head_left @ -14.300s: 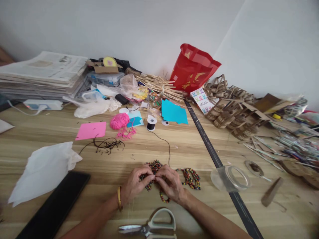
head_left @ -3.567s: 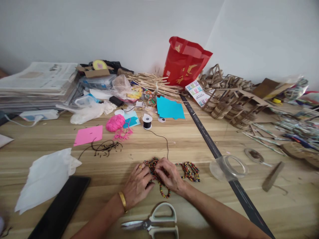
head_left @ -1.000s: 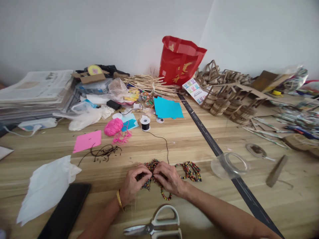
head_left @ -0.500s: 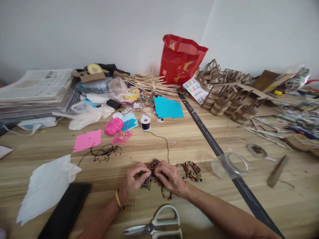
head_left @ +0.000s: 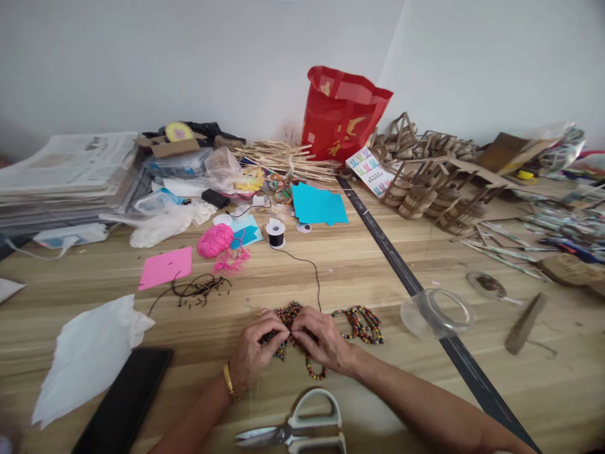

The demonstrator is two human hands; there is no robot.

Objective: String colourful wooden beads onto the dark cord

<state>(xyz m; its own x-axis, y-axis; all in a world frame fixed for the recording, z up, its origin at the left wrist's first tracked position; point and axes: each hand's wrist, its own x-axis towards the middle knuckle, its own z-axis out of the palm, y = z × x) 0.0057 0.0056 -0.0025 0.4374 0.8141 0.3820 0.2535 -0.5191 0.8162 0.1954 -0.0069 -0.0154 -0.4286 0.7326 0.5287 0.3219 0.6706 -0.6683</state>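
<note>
My left hand [head_left: 255, 348], with a gold bracelet [head_left: 229, 381] at its wrist, pinches what looks like a small dark bead between thumb and forefinger. Its tips meet those of my right hand [head_left: 325, 339], closed on the thin black cord [head_left: 317, 277]. That cord runs back to a white spool [head_left: 275, 233]. Behind and under the fingers lies a pile of small multicoloured beads [head_left: 289, 310], partly hidden. A string of beads [head_left: 316, 372] loops out below my right hand. More strung beads [head_left: 363, 325] lie coiled to its right. Scissors [head_left: 295, 425] rest nearest me.
A black phone-like slab [head_left: 123, 400] and white tissue [head_left: 87, 356] lie left. Cord scraps [head_left: 198, 289], a pink sheet [head_left: 166, 267] and pink yarn [head_left: 215, 240] lie beyond. A clear round container [head_left: 437, 314] stands right. Small woven baskets [head_left: 420, 202] and a red bag [head_left: 345, 116] stand behind.
My left hand has shifted slightly right, and its fingertips now meet those of my right hand. My right hand has barely moved.
</note>
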